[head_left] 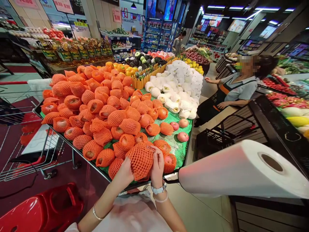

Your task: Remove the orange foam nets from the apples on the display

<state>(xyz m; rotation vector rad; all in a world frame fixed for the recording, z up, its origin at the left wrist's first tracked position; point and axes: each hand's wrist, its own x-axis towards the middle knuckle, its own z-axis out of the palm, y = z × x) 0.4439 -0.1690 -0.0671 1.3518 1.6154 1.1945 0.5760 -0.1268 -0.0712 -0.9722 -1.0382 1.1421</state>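
Note:
Between my two hands, over the near edge of the fruit display, is an orange foam fruit net (141, 161), spread wide. My left hand (125, 171) grips its left side, with the fingers mostly hidden behind or inside the mesh. On the other side, the fingers of my right hand (157, 161) are bent and pinch the net's upper right edge. Whether a fruit sits inside this net I cannot tell. Just right of my right hand lies a netted apple (170, 162). Bare apples (182, 137) rest on the green mat (177, 149). A heap of orange-netted fruit (96, 106) fills the display's left side.
White-netted fruit (178, 87) is piled at the back right. A large plastic bag roll (217, 170) juts out at right. A worker in an apron (231, 87) stands beyond. A shopping cart (55, 145) and a red plastic stool (43, 209) are at left.

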